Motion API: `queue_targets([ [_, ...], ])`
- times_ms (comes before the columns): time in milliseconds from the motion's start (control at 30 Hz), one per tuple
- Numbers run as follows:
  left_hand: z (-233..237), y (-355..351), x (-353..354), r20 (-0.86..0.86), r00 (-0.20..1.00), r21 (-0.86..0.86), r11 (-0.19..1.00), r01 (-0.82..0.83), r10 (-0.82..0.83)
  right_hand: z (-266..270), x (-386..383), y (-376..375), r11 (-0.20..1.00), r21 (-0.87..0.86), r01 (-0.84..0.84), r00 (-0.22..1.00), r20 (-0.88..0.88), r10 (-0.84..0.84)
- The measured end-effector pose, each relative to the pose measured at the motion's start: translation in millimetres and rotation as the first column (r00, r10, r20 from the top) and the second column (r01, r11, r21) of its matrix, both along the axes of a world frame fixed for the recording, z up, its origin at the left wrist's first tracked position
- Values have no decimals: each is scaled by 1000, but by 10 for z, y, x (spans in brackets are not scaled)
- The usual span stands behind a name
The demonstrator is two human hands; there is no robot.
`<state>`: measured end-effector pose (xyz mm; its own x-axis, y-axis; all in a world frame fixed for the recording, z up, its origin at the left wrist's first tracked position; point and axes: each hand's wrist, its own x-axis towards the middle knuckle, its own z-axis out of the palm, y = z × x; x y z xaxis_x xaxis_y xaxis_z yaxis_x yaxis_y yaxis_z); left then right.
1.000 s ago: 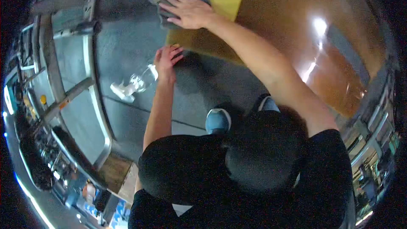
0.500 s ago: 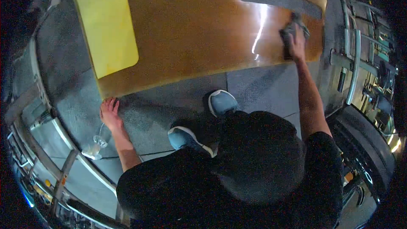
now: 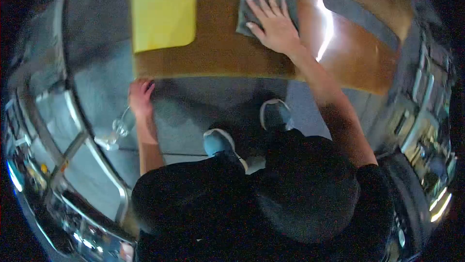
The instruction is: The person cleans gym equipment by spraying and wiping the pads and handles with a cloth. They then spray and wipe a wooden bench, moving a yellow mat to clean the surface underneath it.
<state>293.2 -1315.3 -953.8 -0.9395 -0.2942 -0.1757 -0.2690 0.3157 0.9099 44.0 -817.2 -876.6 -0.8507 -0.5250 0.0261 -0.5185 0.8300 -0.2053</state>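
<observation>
A grey folded cloth (image 3: pixel 247 17) lies on a brown, glossy sheet (image 3: pixel 218 58). My right hand (image 3: pixel 278 29) presses flat on this cloth, its fingers spread. At the near left corner of the sheet is my left hand (image 3: pixel 140 96), its fingers loosely bent and partly apart close to the edge. A yellow panel with rounded corners (image 3: pixel 164 10) covers the sheet's left part. Toward the right, a long dark grey strip (image 3: pixel 361 17) lies on the sheet, beside a bright light reflection.
My shoes (image 3: pixel 220 143) stand on the grey floor (image 3: pixel 179 116) at the sheet's near edge. A clear plastic object (image 3: pixel 114 133) is left of my left forearm. Metal rails (image 3: pixel 104 160) run along the left side; dark equipment and shelving fill the right.
My right hand has moved left across the sheet with the cloth, from near its right end to the middle. My left hand stays by the corner. The view has shifted.
</observation>
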Motion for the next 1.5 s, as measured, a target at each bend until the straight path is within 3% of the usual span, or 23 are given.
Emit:
queue_targets([
  [33,-11,-3,-3,22,973,-411,885,219,-231,-31,-56,-402,992,-13,-123,992,-21,122],
  [67,-43,58,-28,-24,999,-79,996,33,-35,-65,-73,-847,968,-30,-247,968,-45,246],
  [100,-78,172,-30,-23,985,266,951,-158,170,-94,-64,-1290,955,-70,-289,957,-48,286],
  [167,382,511,-209,120,897,559,717,-415,426,-119,30,-2068,871,-102,-481,877,-68,476],
  [233,619,609,-396,322,810,495,642,-585,489,-126,271,-2749,794,-175,-583,812,-77,579],
  [267,608,639,-371,320,797,487,633,-602,511,-146,433,-3018,749,-182,-637,768,-71,637],
  [333,632,630,-322,276,791,652,498,-572,546,-66,662,-3251,678,-155,-719,689,-22,725],
  [433,466,588,-282,242,783,653,501,-568,572,-88,706,-3186,684,-229,-692,711,-53,701],
  [467,501,573,-297,240,817,565,608,-557,525,-82,727,-3049,693,-242,-680,724,-72,686],
  [600,452,619,-296,170,840,681,555,-478,515,25,788,-1980,794,-253,-552,817,27,576],
  [667,540,605,-334,169,838,564,646,-513,518,196,847,-1195,872,-127,-474,861,142,488],
  [767,348,430,-222,82,910,583,721,-374,406,223,1064,269,944,45,-327,919,248,306],
  [833,473,496,-244,137,875,557,695,-456,464,40,1276,1582,976,102,-193,954,250,163],
  [867,538,535,-329,199,844,478,703,-527,497,43,1421,2160,965,258,-50,953,302,-31],
  [933,529,527,-309,272,808,398,703,-589,523,-3,1653,3114,976,196,95,977,169,-129],
  [1033,370,394,-299,243,839,410,733,-543,486,123,1647,3252,964,254,84,975,177,-132],
  [1100,422,386,-283,248,827,409,719,-561,505,148,1582,3006,964,247,98,967,205,-150],
  [1167,471,395,-305,273,825,416,713,-565,495,144,1414,2680,967,239,-86,969,247,25],
  [1267,500,405,-308,295,829,443,701,-559,475,223,993,1361,913,142,-382,900,279,334],
  [1367,516,419,-304,288,837,436,714,-548,466,90,680,43,833,-12,-553,820,166,547],
  [1500,510,436,-334,295,836,419,723,-549,463,-93,553,-1546,791,-89,-605,788,76,611],
])
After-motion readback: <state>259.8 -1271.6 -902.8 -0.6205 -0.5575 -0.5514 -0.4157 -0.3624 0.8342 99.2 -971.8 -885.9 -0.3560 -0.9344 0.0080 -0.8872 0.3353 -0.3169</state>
